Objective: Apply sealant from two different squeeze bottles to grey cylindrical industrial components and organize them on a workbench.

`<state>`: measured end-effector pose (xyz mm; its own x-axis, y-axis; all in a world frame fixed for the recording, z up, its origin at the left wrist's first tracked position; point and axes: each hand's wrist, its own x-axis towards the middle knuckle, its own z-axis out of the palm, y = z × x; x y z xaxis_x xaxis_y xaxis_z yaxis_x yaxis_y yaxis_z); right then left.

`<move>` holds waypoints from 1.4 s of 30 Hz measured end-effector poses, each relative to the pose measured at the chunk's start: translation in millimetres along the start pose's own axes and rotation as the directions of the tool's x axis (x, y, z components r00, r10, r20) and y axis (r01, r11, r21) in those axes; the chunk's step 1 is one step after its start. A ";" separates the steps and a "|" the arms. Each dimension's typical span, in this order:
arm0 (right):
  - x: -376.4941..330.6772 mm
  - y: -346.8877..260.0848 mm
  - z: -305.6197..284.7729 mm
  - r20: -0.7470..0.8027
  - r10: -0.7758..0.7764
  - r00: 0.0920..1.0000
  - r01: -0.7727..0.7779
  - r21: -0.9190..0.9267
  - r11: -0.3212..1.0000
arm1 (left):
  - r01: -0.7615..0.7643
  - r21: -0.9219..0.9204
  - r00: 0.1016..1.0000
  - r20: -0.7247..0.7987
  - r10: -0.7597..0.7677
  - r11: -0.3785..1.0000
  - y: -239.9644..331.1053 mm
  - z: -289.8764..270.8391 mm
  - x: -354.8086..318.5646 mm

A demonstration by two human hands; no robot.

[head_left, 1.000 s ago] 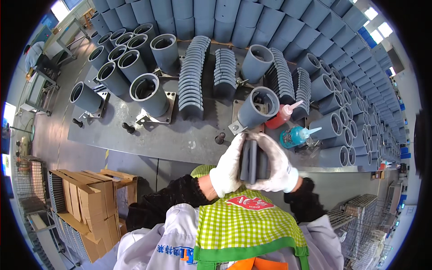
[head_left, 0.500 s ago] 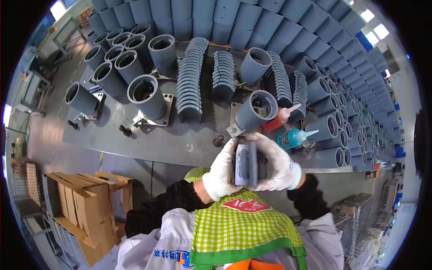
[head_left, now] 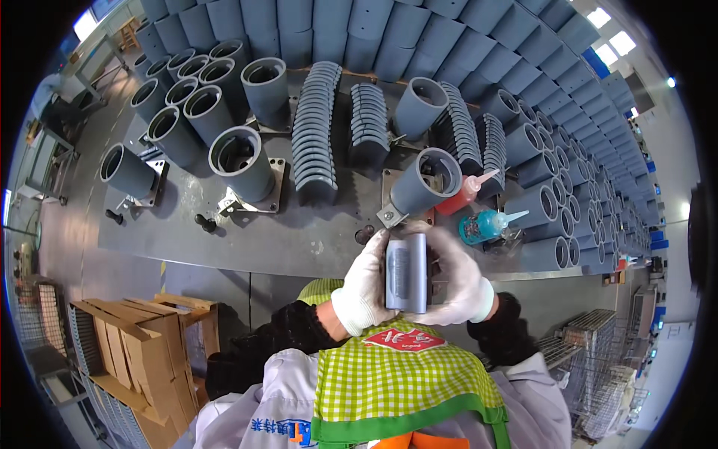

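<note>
In front of my apron, both gloved hands are at a grey curved plate (head_left: 407,278) with a dark mark on its face. My left hand (head_left: 363,288) grips it along its left side, fingers closed on the edge. On the other side, my right hand (head_left: 465,280) is close against the plate; its fingers are smeared by motion, so their grip is unclear. Just beyond stands a grey cylinder (head_left: 416,188), tilted on a metal bracket (head_left: 390,217). To its right lie a red squeeze bottle (head_left: 456,200) and a teal squeeze bottle (head_left: 480,227).
Rows of similar curved plates (head_left: 314,138) stand on the grey table (head_left: 299,243). Several cylinders on metal mounts (head_left: 243,168) are at the left, and stacked tubes (head_left: 538,206) fill the right. A wall of grey tubes (head_left: 374,34) rises behind. Cardboard boxes (head_left: 138,359) sit lower left.
The curved plate has turned slightly, showing more of its smooth face. My right hand has shifted a little along its right side. The whole view has moved slightly.
</note>
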<state>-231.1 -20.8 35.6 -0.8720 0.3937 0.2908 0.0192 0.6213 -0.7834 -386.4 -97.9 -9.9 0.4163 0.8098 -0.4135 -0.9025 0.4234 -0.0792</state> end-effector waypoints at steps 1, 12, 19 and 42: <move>-9.5 0.9 5.2 -0.095 0.096 0.991 -0.065 0.285 0.956 | 0.012 -0.029 1.000 0.003 -0.012 1.000 -0.8 -3.3 -2.5; 6.7 1.0 40.3 -0.233 0.120 0.965 0.046 0.600 0.799 | -0.104 -0.080 0.993 -0.062 0.100 0.991 22.9 -17.9 -25.1; 28.6 -3.8 40.3 0.014 0.113 0.993 -0.108 0.433 0.895 | -0.061 -0.171 0.997 0.031 0.067 0.983 36.4 -40.2 -40.9; 112.8 3.1 -41.9 0.137 -0.037 0.990 0.025 0.092 0.995 | -0.069 0.035 0.997 -0.019 0.069 0.997 87.0 16.2 -12.4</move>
<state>-308.9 53.9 89.0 -0.9311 0.2733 0.2417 -0.0476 0.5658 -0.8232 -468.2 -64.5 3.1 0.3504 0.8292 -0.4354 -0.9244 0.3809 -0.0186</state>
